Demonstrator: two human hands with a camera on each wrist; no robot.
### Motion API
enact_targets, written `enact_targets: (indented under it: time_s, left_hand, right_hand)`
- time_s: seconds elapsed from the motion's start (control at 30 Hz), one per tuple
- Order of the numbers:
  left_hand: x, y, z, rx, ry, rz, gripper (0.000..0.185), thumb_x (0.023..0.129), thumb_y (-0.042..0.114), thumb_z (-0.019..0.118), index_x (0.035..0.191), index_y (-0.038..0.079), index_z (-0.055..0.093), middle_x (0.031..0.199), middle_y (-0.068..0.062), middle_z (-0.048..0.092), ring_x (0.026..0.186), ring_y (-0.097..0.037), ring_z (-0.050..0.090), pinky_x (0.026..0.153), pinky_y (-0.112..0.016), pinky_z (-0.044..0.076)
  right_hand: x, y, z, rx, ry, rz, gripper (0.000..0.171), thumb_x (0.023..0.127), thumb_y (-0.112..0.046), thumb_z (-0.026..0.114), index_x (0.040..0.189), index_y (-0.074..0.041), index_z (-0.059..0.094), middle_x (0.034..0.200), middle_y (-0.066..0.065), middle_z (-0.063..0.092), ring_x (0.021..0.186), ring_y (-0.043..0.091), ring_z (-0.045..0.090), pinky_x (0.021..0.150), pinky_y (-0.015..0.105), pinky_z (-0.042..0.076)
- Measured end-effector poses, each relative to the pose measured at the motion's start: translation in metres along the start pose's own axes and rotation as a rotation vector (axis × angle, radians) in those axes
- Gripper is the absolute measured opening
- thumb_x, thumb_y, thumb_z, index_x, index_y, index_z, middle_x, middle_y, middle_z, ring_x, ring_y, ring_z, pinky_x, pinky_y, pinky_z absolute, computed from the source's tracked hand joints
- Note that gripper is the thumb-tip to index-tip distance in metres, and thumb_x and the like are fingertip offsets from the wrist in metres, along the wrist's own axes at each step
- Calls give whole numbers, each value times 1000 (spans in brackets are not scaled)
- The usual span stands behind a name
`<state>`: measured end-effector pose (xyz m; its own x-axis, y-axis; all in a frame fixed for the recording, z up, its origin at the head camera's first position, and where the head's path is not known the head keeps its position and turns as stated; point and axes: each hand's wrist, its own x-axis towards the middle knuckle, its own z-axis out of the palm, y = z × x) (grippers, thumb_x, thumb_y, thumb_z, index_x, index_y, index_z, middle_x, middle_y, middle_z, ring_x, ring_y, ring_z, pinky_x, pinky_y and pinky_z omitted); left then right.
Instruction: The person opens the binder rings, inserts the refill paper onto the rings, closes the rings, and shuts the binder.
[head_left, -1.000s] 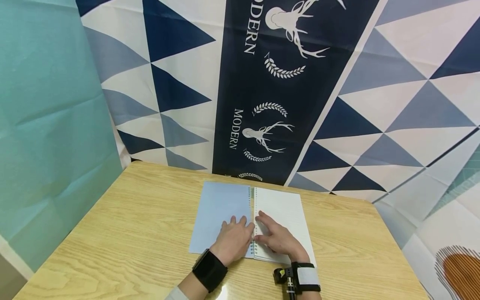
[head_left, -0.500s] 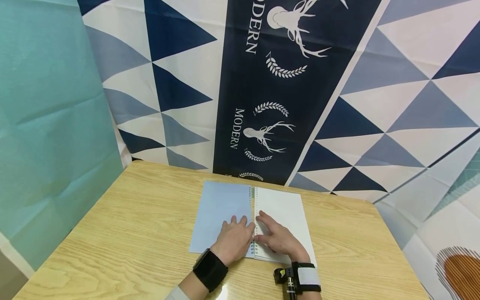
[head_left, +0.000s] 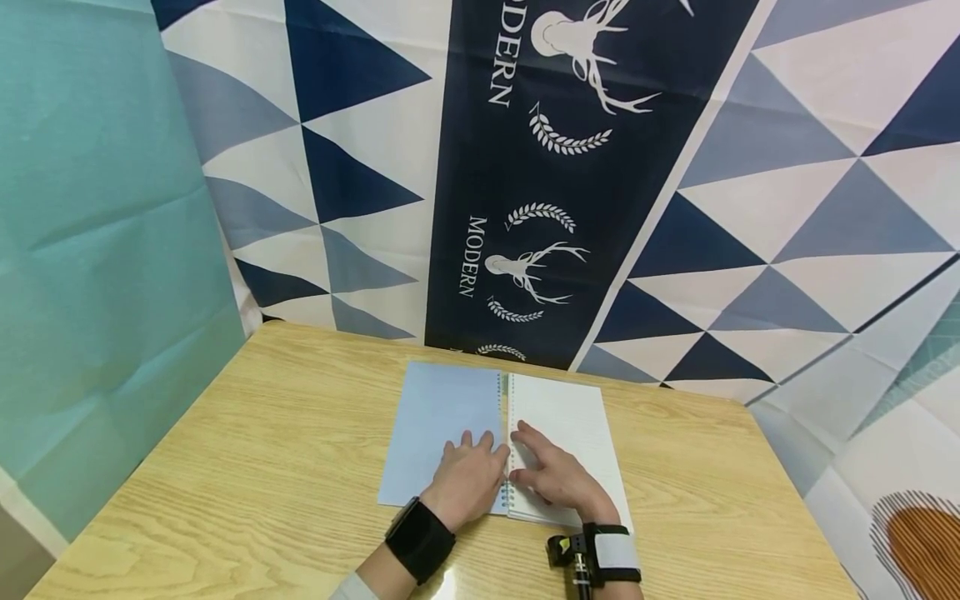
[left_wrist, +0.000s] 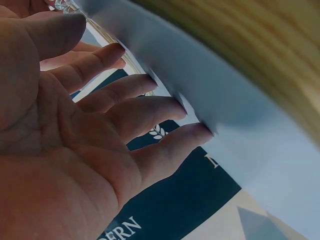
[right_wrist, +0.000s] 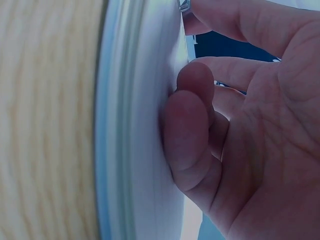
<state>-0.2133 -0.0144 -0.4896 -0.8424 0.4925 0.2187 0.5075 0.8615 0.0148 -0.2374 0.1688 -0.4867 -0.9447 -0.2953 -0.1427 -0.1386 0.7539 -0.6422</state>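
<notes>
A spiral-bound notebook lies spread flat, its light blue cover point(head_left: 448, 402) at left and its white lined page point(head_left: 567, 410) at right. Coils point(head_left: 506, 498) run between the two halves. My left hand point(head_left: 468, 479) rests on the blue cover beside the binding; in the left wrist view its spread fingertips point(left_wrist: 202, 131) touch the cover. My right hand point(head_left: 558, 477) rests on the white page, thumb and index finger reaching to the coils and apart from each other. The right wrist view shows its other fingers point(right_wrist: 186, 132) bent against the page, gripping nothing.
The notebook lies near the back of a wooden table point(head_left: 300, 450). A patterned cloth point(head_left: 517, 183) hangs right behind the table, and a teal cloth point(head_left: 105, 250) hangs at left. A camera strap point(head_left: 615, 552) is around the right wrist, and a black band point(head_left: 420, 540) around the left.
</notes>
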Motion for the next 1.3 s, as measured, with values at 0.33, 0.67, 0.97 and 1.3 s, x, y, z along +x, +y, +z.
enact_targets:
  time_s: [0.33, 0.67, 0.97, 1.3]
  left_hand:
    - [-1, 0, 0, 7, 11, 5, 22, 99, 33, 66, 116, 19, 68, 109, -6, 68, 95, -30, 69, 71, -47, 60]
    - [-1, 1, 1, 16, -2, -4, 23, 99, 33, 65, 116, 19, 67, 109, -6, 68, 96, -30, 68, 72, -47, 60]
    - [-1, 1, 1, 32, 20, -2, 21, 98, 33, 67, 114, 19, 67, 105, -5, 67, 91, -28, 67, 69, -46, 59]
    - [-1, 1, 0, 17, -10, -5, 21, 97, 32, 67, 113, 19, 67, 105, -5, 66, 93, -28, 67, 69, -46, 59]
  right_hand:
    - [0, 0, 1, -20, 4, -15, 62, 90, -19, 73, 148, -10, 53, 166, 12, 34, 151, 40, 35, 118, 61, 33]
    - [0, -1, 1, -20, 3, -15, 63, 89, -18, 74, 148, -10, 53, 166, 12, 34, 151, 40, 35, 118, 62, 34]
    - [0, -3, 0, -32, 7, -10, 62, 88, -12, 71, 148, -12, 53, 166, 11, 34, 151, 40, 35, 117, 61, 35]
    - [1, -1, -1, -50, 8, -35, 61, 90, -22, 73, 147, -10, 53, 165, 14, 35, 151, 41, 36, 118, 62, 34]
